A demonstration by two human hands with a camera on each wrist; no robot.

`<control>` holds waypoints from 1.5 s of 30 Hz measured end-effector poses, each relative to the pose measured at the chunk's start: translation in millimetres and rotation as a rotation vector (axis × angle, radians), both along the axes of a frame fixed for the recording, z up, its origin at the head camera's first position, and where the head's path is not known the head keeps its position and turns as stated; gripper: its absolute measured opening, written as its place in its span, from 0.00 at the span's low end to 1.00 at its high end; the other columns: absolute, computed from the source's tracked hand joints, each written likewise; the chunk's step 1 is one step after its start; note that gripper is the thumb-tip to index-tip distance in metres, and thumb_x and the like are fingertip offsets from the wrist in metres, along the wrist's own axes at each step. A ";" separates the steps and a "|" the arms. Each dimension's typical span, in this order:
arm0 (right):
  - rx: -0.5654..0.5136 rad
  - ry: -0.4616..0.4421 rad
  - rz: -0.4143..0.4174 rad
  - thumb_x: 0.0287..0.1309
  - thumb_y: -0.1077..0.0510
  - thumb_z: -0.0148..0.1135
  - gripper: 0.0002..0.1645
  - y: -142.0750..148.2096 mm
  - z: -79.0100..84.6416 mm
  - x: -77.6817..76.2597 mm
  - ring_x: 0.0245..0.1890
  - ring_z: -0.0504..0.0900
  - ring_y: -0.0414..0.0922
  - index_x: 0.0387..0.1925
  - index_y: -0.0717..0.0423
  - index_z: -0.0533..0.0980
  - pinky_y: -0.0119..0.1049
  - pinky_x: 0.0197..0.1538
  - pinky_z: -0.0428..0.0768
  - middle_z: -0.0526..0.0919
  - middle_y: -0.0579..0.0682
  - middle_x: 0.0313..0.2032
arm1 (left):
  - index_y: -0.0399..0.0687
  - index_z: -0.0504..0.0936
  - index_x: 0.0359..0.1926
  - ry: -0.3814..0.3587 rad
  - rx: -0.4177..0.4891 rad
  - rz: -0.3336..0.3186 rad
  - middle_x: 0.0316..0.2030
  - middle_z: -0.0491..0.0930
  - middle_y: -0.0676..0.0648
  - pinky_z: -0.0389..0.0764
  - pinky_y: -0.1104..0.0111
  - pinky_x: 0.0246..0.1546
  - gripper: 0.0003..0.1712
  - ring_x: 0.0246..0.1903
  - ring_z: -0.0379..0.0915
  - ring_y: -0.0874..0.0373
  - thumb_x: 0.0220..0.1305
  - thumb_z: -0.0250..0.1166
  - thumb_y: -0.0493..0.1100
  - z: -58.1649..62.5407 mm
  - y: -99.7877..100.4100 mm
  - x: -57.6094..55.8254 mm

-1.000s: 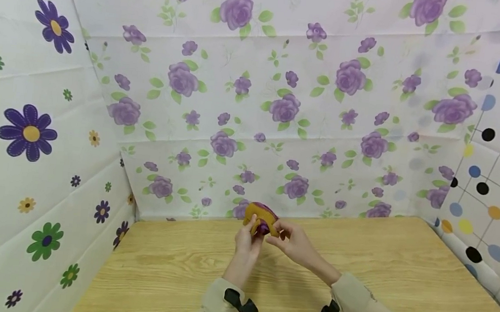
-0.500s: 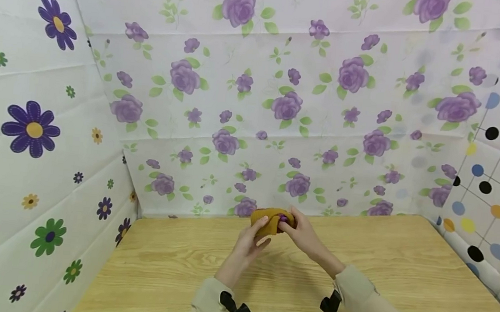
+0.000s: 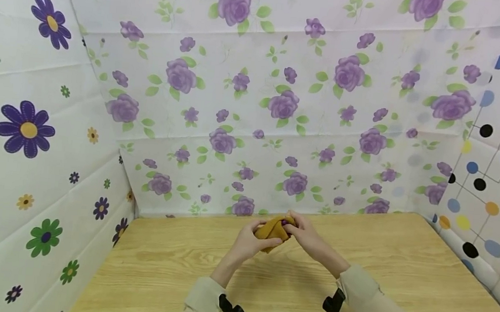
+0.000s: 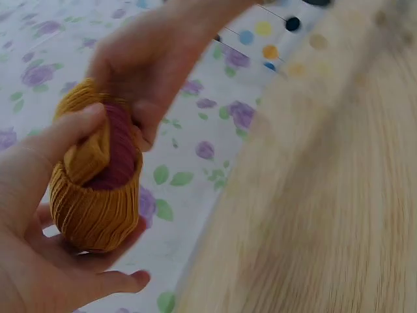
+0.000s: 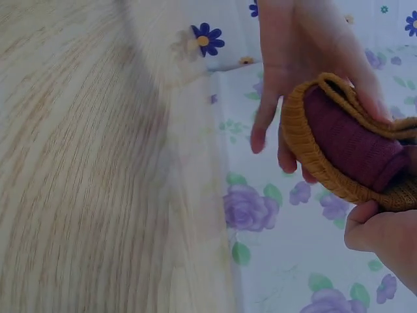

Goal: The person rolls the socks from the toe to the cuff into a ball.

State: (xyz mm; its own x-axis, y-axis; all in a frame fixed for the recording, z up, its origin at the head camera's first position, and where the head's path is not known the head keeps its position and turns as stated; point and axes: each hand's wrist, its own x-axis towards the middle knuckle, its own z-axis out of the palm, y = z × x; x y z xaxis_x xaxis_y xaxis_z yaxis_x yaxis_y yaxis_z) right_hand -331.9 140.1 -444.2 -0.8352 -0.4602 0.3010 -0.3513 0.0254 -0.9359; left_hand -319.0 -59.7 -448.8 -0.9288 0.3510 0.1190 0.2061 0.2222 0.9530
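A bundle of rolled socks (image 3: 268, 231), mustard ribbed knit around a burgundy part, is held up between both hands above the table's far side. My left hand (image 3: 247, 243) grips its left side. In the left wrist view, the thumb presses a folded mustard flap (image 4: 89, 158) and the fingers curve beneath the ribbed end. From the right, my right hand (image 3: 312, 242) pinches the other end. The right wrist view has the right thumb (image 5: 361, 225) at the mustard rim, beside the exposed burgundy knit (image 5: 348, 140); the remaining right fingers are mostly hidden.
A light wood-grain table (image 3: 164, 267) lies below the hands. White sheets with purple roses (image 3: 281, 104) hang behind it, flowered sheeting (image 3: 29, 131) on the left and dotted sheeting (image 3: 491, 207) on the right. Black wrist mounts (image 3: 233, 311) sit on both sleeves.
The bundle has been turned, hiding most of its burgundy in the head view. My left hand has shifted from below to its left side, thumb now across the front. The right hand moved slightly right.
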 end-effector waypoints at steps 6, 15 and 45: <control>0.084 0.190 -0.043 0.70 0.60 0.51 0.15 -4.8 -4.8 -0.4 0.22 0.68 0.37 0.28 0.62 0.62 0.33 0.27 0.71 0.67 0.50 0.26 | 0.43 0.81 0.48 0.205 -0.214 0.073 0.36 0.83 0.44 0.78 0.71 0.26 0.22 0.29 0.76 0.61 0.59 0.68 0.53 -0.7 7.4 2.0; 0.118 0.291 0.027 0.68 0.66 0.52 0.10 -3.1 -3.8 4.4 0.29 0.72 0.41 0.28 0.57 0.66 0.33 0.31 0.73 0.73 0.52 0.31 | 0.41 0.74 0.46 0.211 -0.335 0.113 0.35 0.79 0.44 0.75 0.68 0.26 0.20 0.29 0.74 0.58 0.62 0.64 0.51 -10.3 11.5 -2.9; 0.402 0.644 -0.387 0.65 0.66 0.57 0.02 -27.9 -18.4 15.2 0.23 0.78 0.38 0.34 0.61 0.74 0.23 0.24 0.74 0.80 0.50 0.27 | 0.46 0.63 0.64 0.090 0.112 0.072 0.54 0.71 0.33 0.84 0.60 0.38 0.21 0.44 0.78 0.51 0.76 0.48 0.48 -28.1 -1.4 -0.2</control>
